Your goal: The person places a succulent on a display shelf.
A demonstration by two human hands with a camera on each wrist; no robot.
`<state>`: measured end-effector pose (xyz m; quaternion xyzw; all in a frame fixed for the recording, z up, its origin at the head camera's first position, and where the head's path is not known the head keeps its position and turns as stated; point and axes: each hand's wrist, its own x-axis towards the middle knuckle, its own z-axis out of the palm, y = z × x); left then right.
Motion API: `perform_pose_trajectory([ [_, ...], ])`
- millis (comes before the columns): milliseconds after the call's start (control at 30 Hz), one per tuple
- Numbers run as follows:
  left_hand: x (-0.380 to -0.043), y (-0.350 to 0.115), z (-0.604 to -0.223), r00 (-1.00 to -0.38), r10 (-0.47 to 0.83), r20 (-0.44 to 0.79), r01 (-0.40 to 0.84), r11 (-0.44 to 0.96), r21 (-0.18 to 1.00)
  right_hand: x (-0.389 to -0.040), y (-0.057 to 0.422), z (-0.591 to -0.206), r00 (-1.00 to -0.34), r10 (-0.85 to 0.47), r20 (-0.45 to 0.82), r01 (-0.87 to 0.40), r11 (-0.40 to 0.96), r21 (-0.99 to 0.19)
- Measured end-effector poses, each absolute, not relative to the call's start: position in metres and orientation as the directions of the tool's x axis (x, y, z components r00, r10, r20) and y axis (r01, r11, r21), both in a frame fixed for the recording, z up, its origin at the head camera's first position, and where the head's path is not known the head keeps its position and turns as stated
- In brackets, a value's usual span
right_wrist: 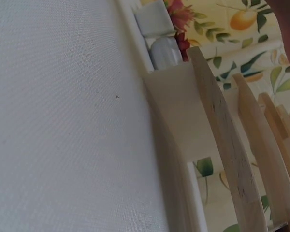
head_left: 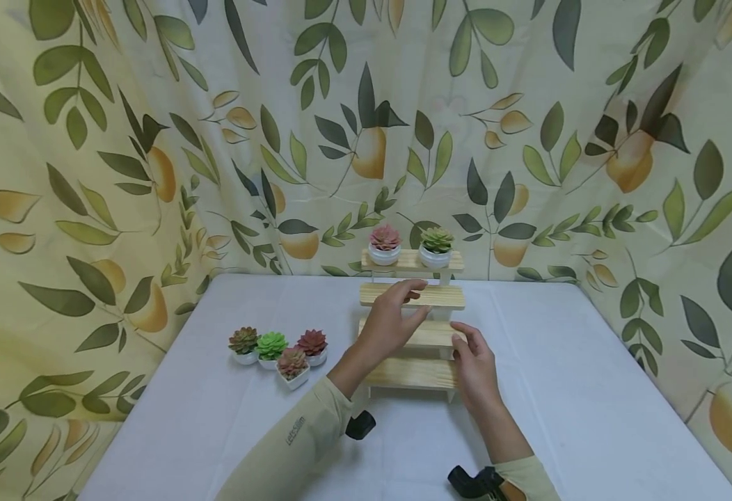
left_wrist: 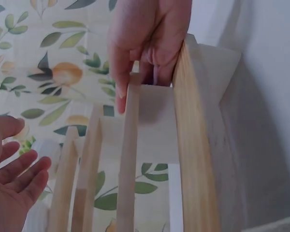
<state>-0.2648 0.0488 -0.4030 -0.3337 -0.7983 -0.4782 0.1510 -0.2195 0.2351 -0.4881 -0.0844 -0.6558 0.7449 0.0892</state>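
A pale wooden stepped stand (head_left: 411, 374) with white side supports stands on the table. On its top step sit a pink succulent (head_left: 384, 243) and a green succulent (head_left: 435, 246), both in white pots. My left hand (head_left: 393, 316) hovers over the middle steps, fingers loosely spread and holding nothing; the left wrist view shows them apart from the boards. At the stand's right side my right hand (head_left: 475, 365) grips the end of a lower step, its fingers (left_wrist: 120, 72) curled round the board. The right wrist view shows the stand's boards (right_wrist: 227, 145) from low down.
Left of the stand, several potted succulents cluster together: a brownish one (head_left: 243, 339), a bright green one (head_left: 271, 345), a dark red one (head_left: 312, 342) and a pinkish one (head_left: 292, 363) in a square pot. A white cloth (head_left: 178, 417) covers the table. A leaf-and-fruit patterned curtain (head_left: 216, 174) hangs behind.
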Motion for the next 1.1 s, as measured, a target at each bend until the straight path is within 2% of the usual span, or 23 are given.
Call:
perform_pose_trajectory([
  [300,-0.262,0.007,-0.415,-0.774,0.352,0.526,0.630,0.341,0.698,-0.220,0.236,-0.487,-0.966,0.257,-0.018,-0.014,-0.121,-0.993],
  [600,-0.264,-0.032,-0.432,-0.856,0.267,0.444,0.516,0.495,0.699,-0.221,0.235,-0.490,-0.966,0.256,-0.021,-0.011,-0.123,-0.992],
  [767,-0.259,-0.043,-0.437,-0.880,0.228,0.417,0.469,0.558,0.685,-0.219,0.236,-0.489,-0.968,0.252,-0.012,-0.022,-0.129,-0.991],
  [1100,-0.252,-0.088,-0.448,-0.952,0.220,0.211,0.305,0.688,0.659,-0.220,0.235,-0.490,-0.966,0.258,-0.006,-0.028,-0.129,-0.991],
])
